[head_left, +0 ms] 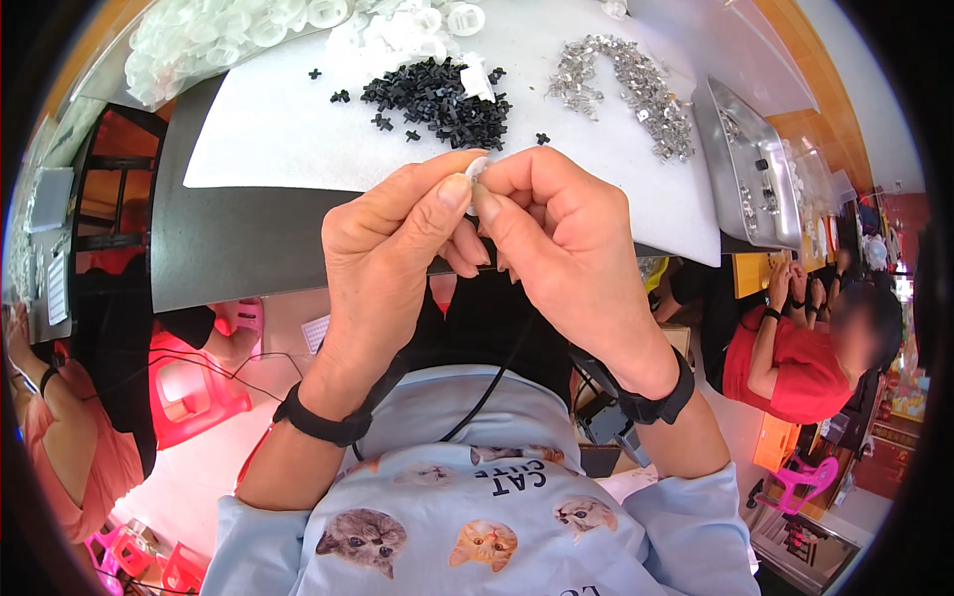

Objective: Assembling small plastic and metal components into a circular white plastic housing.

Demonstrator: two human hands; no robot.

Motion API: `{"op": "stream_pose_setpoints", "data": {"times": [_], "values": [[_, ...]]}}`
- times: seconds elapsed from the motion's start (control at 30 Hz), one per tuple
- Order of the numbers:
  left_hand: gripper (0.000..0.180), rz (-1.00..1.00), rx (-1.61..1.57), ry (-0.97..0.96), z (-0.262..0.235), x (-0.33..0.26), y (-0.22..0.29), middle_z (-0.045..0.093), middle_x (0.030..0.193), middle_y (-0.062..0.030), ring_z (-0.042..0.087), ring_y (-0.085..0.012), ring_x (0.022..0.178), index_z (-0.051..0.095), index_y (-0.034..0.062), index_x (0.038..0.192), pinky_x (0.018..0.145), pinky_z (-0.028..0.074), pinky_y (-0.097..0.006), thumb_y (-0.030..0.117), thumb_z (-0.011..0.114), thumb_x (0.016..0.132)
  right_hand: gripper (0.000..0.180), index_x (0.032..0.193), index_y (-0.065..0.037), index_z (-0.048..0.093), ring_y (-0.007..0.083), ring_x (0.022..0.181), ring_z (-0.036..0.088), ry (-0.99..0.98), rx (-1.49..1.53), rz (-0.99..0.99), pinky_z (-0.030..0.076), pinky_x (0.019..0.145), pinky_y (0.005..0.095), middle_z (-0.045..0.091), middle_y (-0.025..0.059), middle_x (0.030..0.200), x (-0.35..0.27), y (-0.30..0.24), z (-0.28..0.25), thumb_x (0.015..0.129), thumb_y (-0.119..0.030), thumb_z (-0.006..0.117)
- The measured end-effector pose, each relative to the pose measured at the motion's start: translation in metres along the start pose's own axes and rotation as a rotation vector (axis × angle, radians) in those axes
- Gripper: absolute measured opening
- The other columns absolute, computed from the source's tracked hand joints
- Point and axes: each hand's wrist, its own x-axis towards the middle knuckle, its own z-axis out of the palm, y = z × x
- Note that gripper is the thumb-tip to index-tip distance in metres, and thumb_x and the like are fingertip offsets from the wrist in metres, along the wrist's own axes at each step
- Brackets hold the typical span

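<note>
"Head view, left side: what is seen?"

"Pink plastic stool (204, 397) on the floor. Glossy translucent parts (219, 40) are heaped farther up. A matte white sheet (268, 149) is spread on the dark table (248, 248)."

"Middle?"

"Left hand (388, 223): thumb and forefinger pinched on a small white piece (478, 167), other fingers curled. Black crosses (437, 109) are piled just beyond, strays scattered around."

"Piece located where?"

"Between both hands, at the sheet's near edge in view. Mostly covered by fingertips; full shape can't be told. Right hand (566, 223): gripped too, thumb and forefinger."

"Right side?"

"Silvery metal bits (641, 89) strewn in an arc, then a shiny rectangular metal tray (723, 164), small parts held inside. Farther right, a person in red (790, 368)."
</note>
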Motion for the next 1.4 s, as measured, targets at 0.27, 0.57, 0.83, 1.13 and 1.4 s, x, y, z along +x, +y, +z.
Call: {"op": "stream_pose_setpoints", "data": {"times": [0.27,0.57,0.83,1.13,1.4], "values": [[0.023,0.027,0.103,0.060,0.002,-0.001,-0.003,0.061,0.068,-0.0046,0.056,-0.0069,0.055,0.066,0.0001,0.109,0.041,0.041,-0.018,0.014,0.057,0.093,0.008,0.082,0.003,0.051,0.0101,0.056,0.055,0.062,-0.027,-0.109,0.044,0.049,0.0265,0.058,0.0062,0.062,0.005,0.013,0.007,0.089,-0.001,0.052],[0.026,-0.025,0.003,0.036,0.002,0.001,0.003,0.062,0.069,-0.0045,0.056,-0.0073,0.055,0.065,-0.0011,0.110,0.040,0.041,-0.019,0.017,0.059,0.093,0.004,0.087,0.003,0.054,0.0073,0.053,0.051,0.041,-0.020,-0.103,0.042,0.046,0.0250,0.058,0.0053,0.063,0.002,0.006,0.000,0.088,0.000,0.053],[0.028,-0.045,0.060,0.007,0.002,0.000,0.007,0.063,0.073,-0.0063,0.054,-0.0091,0.056,0.061,-0.0058,0.114,0.050,0.044,-0.020,0.014,0.055,0.095,0.005,0.087,0.001,0.056,0.0007,0.056,0.048,0.003,0.005,0.012,0.037,0.047,0.0161,0.055,-0.0014,0.070,0.003,0.001,-0.002,0.091,-0.003,0.056],[0.027,-0.143,-0.121,-0.024,-0.004,0.005,0.006,0.062,0.069,-0.0065,0.058,-0.0102,0.054,0.063,-0.0036,0.110,0.040,0.043,-0.021,0.017,0.056,0.094,0.007,0.089,0.002,0.059,0.0020,0.054,0.050,-0.048,0.044,0.120,0.040,0.046,0.0169,0.057,0.0002,0.071,0.005,-0.011,-0.007,0.090,-0.005,0.056],[0.030,-0.160,-0.228,-0.093,-0.010,0.006,0.006,0.064,0.078,-0.0073,0.061,-0.0115,0.061,0.060,-0.0045,0.114,0.047,0.048,-0.021,0.018,0.054,0.095,0.006,0.087,0.004,0.054,0.0062,0.049,0.052,0.006,0.089,0.014,0.042,0.040,0.0217,0.057,0.0041,0.068,-0.001,-0.010,-0.004,0.089,-0.001,0.052]]}}
